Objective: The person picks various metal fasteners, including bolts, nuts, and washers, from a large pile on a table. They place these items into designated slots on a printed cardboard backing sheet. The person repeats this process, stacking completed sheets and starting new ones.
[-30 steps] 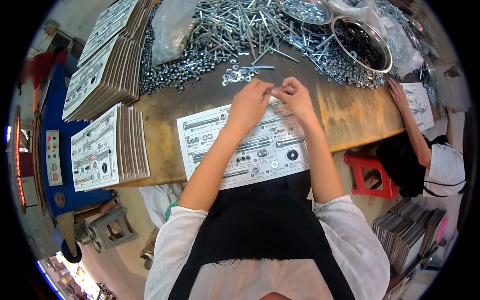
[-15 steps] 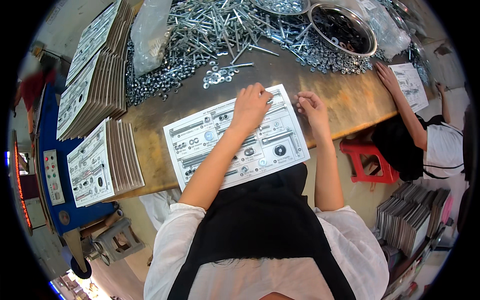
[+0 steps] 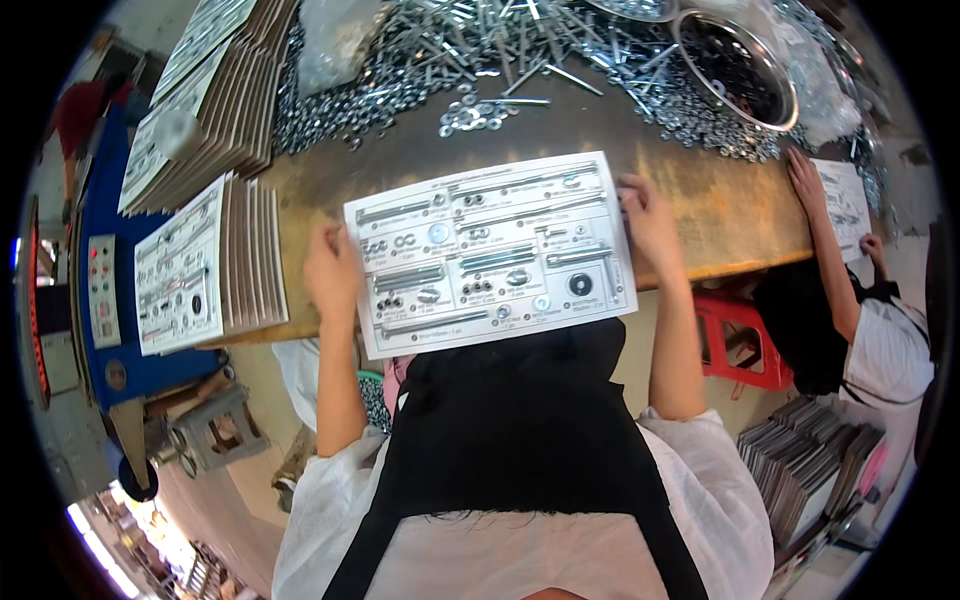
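A white printed card (image 3: 520, 221) lies tilted across the table's front edge and over my lap, with bolts, nuts and washers spread in its boxes; which of them are real and which printed is hard to tell. My left hand (image 3: 333, 268) is closed on the card's left edge. At the opposite edge, near its upper corner, my right hand (image 3: 652, 222) is closed on it too, with some fingertips hidden. Beyond the card, a few loose washers (image 3: 478, 119) lie on the wooden table (image 3: 400, 178) beside a single bolt (image 3: 515, 101).
Stacked cards (image 3: 255, 265) stand at the table's left. Heaps of bolts (image 3: 480, 40) and nuts (image 3: 690, 120) cover the far side, with a metal bowl (image 3: 790, 112) of black parts. A co-worker's hand (image 3: 806, 182) rests by another card at right, above a red stool (image 3: 745, 340).
My left hand has left the middle of the card and moved to its left edge. My right hand has come onto the right edge. The view has shifted slightly.
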Action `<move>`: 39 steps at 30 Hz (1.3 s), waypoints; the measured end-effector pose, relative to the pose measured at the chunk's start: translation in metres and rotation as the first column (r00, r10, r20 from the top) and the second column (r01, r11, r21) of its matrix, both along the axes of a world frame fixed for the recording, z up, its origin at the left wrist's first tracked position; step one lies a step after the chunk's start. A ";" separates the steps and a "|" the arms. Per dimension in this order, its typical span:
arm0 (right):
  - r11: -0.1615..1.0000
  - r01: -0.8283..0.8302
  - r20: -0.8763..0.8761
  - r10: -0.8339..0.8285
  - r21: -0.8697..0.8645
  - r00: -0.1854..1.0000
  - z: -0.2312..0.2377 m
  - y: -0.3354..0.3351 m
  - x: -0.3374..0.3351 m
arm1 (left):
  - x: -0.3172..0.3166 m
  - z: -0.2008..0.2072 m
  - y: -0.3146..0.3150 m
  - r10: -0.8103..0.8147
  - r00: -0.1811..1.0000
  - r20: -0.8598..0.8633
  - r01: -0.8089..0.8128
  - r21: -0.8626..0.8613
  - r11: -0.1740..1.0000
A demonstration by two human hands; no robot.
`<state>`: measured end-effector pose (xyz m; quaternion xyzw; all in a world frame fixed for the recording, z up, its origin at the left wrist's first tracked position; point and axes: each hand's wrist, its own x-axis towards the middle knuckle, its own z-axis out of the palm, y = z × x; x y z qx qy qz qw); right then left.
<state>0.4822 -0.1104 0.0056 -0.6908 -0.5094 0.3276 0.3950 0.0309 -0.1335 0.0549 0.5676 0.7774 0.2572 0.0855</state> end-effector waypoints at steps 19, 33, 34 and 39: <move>0.946 -0.292 -0.541 0.174 -0.138 0.823 0.042 -0.017 -0.003 | -0.024 -0.006 -0.152 -0.042 0.260 0.965 0.106 0.015 0.994; 0.818 -0.559 -0.557 0.529 0.134 0.640 0.208 0.076 -0.169 | -0.184 0.149 -0.141 -0.055 0.464 0.884 -0.169 0.150 0.974; 0.821 -0.555 -0.563 0.524 0.133 0.640 0.205 0.082 -0.194 | -0.202 0.156 -0.138 -0.028 0.493 0.870 -0.208 0.149 0.967; 0.749 -0.652 -0.622 0.568 0.120 0.538 0.166 0.094 -0.326 | -0.312 0.168 -0.116 0.176 0.627 0.759 -0.347 0.069 0.935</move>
